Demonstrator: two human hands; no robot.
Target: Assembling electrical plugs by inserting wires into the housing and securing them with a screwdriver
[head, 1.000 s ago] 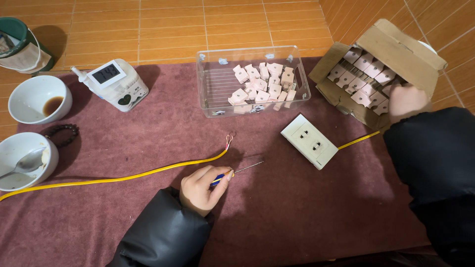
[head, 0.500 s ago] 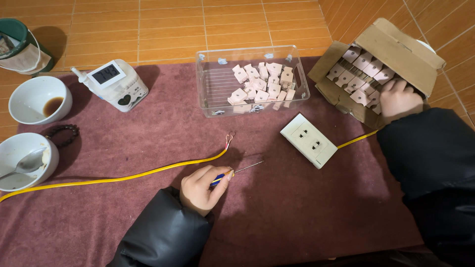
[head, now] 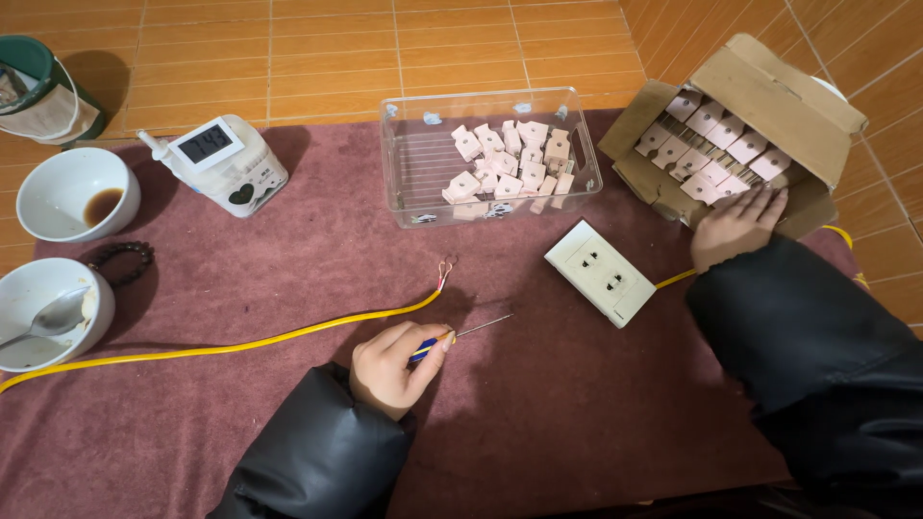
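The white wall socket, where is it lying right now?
In the head view, the white wall socket lies on the maroon cloth, right of centre, just below the clear plastic bin.

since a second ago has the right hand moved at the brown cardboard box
Yes. The right hand has slid down and left along the brown cardboard box, toward its lower edge and the white wall socket plate.

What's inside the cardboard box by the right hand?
The brown cardboard box holds rows of small white pieces. The right hand covers the nearest ones; any lower layers are hidden.
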